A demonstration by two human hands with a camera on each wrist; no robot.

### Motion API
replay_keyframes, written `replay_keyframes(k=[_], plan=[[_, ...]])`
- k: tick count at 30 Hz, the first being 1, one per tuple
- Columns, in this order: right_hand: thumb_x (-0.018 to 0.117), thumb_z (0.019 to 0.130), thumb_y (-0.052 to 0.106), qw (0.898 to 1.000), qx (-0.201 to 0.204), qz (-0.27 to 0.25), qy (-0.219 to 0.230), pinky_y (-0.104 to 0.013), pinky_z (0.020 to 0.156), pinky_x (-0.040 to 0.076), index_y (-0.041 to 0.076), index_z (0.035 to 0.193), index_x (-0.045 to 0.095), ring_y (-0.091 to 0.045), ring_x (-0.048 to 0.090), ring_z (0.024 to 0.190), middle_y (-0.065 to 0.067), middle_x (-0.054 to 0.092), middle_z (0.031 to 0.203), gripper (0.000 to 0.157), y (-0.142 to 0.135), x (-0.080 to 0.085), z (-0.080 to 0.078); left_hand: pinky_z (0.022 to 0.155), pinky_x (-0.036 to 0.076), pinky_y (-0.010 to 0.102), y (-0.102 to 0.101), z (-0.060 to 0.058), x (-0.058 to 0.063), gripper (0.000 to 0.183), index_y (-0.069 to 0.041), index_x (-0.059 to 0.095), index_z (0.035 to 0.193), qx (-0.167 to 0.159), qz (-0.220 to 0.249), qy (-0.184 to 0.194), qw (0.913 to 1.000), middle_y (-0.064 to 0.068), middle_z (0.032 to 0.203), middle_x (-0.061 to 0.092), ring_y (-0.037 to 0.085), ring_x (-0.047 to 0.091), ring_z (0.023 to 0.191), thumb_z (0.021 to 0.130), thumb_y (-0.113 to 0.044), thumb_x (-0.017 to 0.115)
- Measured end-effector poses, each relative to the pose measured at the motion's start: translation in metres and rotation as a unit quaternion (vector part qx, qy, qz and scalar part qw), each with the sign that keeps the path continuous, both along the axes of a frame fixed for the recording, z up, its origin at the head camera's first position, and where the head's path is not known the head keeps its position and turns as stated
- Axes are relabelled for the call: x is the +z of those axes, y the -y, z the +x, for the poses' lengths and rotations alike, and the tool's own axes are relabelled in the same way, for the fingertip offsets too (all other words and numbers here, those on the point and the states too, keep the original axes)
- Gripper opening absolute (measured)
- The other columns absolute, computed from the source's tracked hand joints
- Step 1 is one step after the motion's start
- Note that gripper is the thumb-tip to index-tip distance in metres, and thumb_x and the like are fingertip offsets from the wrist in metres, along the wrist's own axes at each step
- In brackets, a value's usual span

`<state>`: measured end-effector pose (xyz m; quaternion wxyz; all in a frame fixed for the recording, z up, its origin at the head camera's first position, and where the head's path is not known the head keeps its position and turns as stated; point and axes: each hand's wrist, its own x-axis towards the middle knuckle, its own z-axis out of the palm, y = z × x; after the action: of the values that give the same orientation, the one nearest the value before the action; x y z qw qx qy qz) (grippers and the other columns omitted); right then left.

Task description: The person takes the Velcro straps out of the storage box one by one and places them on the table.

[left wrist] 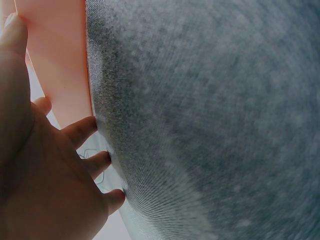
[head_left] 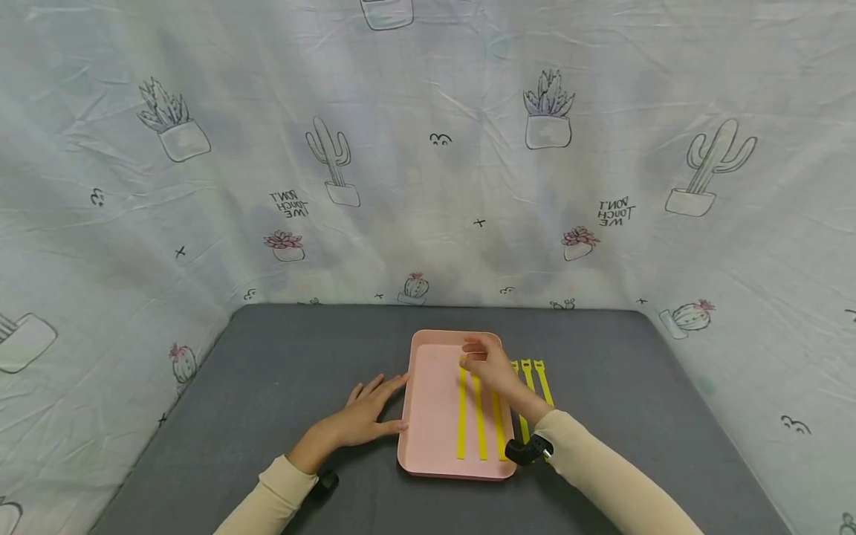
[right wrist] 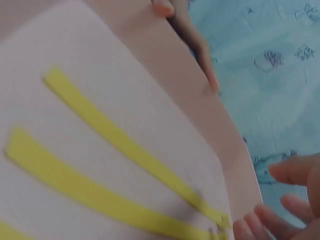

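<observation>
A pink tray (head_left: pixel 431 405) lies on the grey table, with three yellow cable-tie straps (head_left: pixel 461 427) laid side by side lengthwise in it. My left hand (head_left: pixel 357 420) touches the tray's left edge with spread, fairly straight fingers; the left wrist view shows that hand (left wrist: pixel 55 165) beside the pink wall. Over the tray's far right part hovers my right hand (head_left: pixel 493 368), close to the slotted end of the leftmost strap. In the right wrist view, the thumb and fingers of this hand (right wrist: pixel 285 210) are apart, and no strap is seen between them.
More yellow straps (head_left: pixel 545 383) lie on the table just right of the tray, partly hidden by the right forearm. The grey table (head_left: pixel 321 342) extends on both sides. Behind it hangs a pale curtain (head_left: pixel 414 193) printed with cactus drawings.
</observation>
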<state>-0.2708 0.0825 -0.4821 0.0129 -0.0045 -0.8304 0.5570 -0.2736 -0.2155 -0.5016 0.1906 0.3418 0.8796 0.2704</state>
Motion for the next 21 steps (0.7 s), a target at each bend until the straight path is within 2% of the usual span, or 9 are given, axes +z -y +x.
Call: replay_keyframes(k=[3,8,16,21], plan=[[0.067,0.089,0.001,0.999,-0.002,-0.024,0.024,-0.050,0.098,0.051,-0.002,0.140,0.048,-0.044,0.056,0.120,-0.029,0.056,0.130,0.055,0.006,-0.001,0.005,0.114,0.003,0.075,0.000,0.000,0.000,0.084,-0.026,0.019,0.160,0.000,-0.001,-0.001,1.0000,0.007,0.166,0.022,0.044,0.011,0.154,0.093,-0.058,0.059],[0.069,0.088,0.001,0.997,-0.022,-0.042,0.059,-0.046,0.094,0.055,-0.001,0.141,0.048,-0.043,0.055,0.123,-0.026,0.053,0.133,0.057,0.015,-0.001,0.012,0.114,0.004,0.075,0.000,0.001,0.000,0.084,-0.026,0.020,0.160,0.002,0.000,-0.004,1.0000,0.007,0.165,0.024,0.044,0.012,0.154,0.093,-0.058,0.060],[0.069,0.088,0.004,0.995,-0.046,-0.034,0.082,-0.046,0.100,0.052,0.003,0.141,0.048,-0.039,0.055,0.124,-0.023,0.054,0.134,0.057,0.024,-0.005,0.017,0.114,0.004,0.075,0.001,0.001,0.000,0.084,-0.026,0.019,0.160,0.001,0.000,-0.004,1.0000,0.007,0.166,0.023,0.043,0.012,0.154,0.093,-0.057,0.060],[0.069,0.092,0.015,0.995,-0.052,-0.029,0.083,-0.047,0.100,0.052,0.002,0.141,0.046,-0.039,0.056,0.124,-0.024,0.055,0.134,0.056,0.027,-0.005,0.020,0.114,0.004,0.075,0.001,0.002,0.002,0.084,-0.025,0.020,0.160,-0.002,0.002,-0.006,1.0000,0.008,0.166,0.023,0.044,0.012,0.154,0.093,-0.056,0.060]])
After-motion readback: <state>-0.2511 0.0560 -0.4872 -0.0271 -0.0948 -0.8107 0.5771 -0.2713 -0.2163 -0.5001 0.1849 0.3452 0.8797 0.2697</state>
